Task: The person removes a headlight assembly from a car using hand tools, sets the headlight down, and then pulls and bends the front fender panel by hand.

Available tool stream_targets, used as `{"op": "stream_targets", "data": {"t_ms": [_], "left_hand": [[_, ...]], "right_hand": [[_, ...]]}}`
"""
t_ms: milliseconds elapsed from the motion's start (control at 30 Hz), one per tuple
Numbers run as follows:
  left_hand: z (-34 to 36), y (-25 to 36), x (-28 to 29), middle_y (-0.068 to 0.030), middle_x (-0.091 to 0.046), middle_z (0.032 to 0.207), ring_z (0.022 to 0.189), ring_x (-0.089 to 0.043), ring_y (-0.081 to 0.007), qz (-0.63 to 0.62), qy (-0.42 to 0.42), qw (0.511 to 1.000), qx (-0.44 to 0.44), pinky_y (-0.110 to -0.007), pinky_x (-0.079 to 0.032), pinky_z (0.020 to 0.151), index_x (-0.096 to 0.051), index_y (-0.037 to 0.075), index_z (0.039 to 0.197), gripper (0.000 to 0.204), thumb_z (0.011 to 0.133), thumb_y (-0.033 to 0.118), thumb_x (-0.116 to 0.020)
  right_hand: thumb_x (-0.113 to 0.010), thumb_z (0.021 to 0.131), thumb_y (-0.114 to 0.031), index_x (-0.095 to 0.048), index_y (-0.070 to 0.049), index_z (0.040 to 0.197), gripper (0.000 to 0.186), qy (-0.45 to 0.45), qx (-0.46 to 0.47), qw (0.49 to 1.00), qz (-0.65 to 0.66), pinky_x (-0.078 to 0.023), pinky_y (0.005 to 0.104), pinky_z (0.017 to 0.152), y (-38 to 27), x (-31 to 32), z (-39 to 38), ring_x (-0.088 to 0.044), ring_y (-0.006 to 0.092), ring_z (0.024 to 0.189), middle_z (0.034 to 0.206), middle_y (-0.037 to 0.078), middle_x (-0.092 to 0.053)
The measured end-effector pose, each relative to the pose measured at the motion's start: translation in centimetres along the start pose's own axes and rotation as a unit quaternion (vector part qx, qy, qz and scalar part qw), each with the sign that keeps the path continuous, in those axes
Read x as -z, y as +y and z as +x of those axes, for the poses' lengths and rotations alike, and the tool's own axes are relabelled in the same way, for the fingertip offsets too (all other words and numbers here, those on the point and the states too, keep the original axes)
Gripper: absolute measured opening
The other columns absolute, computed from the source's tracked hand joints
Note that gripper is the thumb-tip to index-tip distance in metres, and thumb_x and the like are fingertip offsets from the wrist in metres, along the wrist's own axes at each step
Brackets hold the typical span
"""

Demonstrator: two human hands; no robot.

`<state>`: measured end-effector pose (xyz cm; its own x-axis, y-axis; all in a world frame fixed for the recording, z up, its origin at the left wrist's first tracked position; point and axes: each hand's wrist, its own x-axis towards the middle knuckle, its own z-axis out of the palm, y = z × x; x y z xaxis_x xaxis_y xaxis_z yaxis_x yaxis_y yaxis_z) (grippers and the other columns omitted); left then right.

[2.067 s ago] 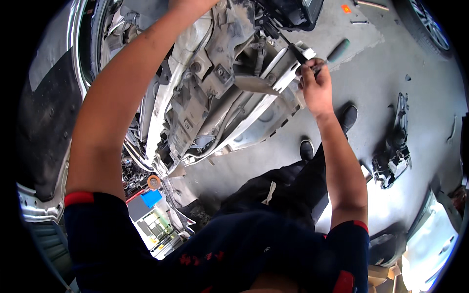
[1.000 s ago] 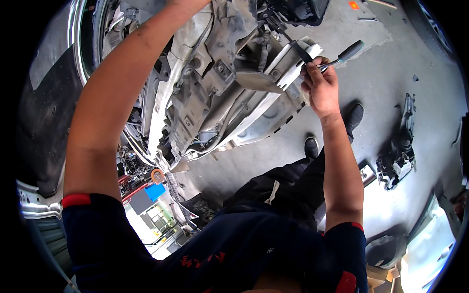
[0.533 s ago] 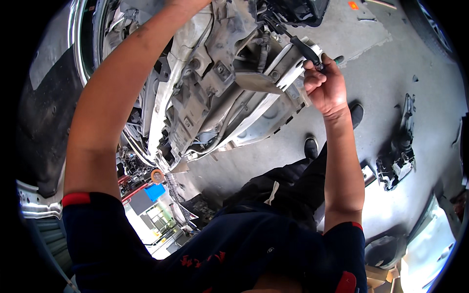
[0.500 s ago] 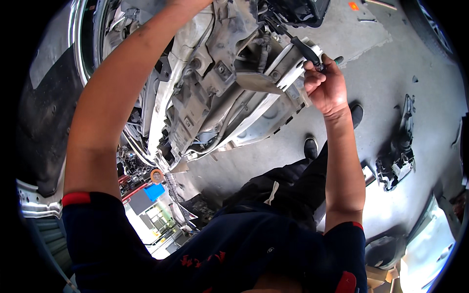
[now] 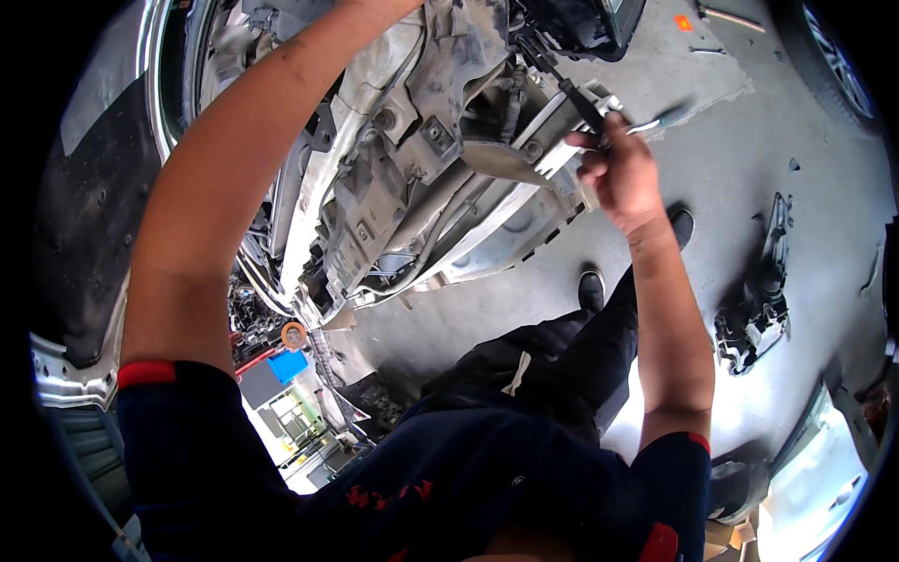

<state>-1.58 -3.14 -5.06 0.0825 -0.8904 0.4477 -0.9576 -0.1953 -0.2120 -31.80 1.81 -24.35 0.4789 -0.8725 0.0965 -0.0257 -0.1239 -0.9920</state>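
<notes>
My right hand is closed around a black-handled driver-type tool, its dark shaft pointing up and left into the car's front end beside a black lamp-like housing. A slim, pale piece with a blue-green part sticks out to the right of that hand, smeared by motion; whether it belongs to the same tool I cannot tell. My left hand reaches over the bodywork to the top edge, where its fingers are cut off from view. Below it lies the exposed grey front structure of the car.
A removed black and silver part lies on the grey floor at right. A wheel, a small wrench and an orange piece are at the upper right. A pale panel stands lower right; a blue bin is lower left.
My right hand has turned slightly on the tool, with its fingers shifted. The blue-green piece has swung out to the right. My view has shifted a little; the left arm keeps its reach.
</notes>
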Motion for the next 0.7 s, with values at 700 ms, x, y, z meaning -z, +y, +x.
{"op": "stream_targets", "data": {"t_ms": [700], "left_hand": [[0.0,0.7,0.2,-0.0209,-0.066,0.113,0.113,-0.057,-0.0408,0.013,-0.011,1.000,0.001,-0.047,-0.044,0.104,-0.069,-0.001,0.106,0.037,0.079,0.025,-0.070]], "right_hand": [[-0.053,0.109,-0.024,-0.055,-0.009,0.126,0.023,-0.026,-0.322,0.873,0.365,-0.047,0.0243,0.055,-0.1,0.5,0.9,-0.055,0.0085,0.058,0.091,0.008,-0.069]]}}
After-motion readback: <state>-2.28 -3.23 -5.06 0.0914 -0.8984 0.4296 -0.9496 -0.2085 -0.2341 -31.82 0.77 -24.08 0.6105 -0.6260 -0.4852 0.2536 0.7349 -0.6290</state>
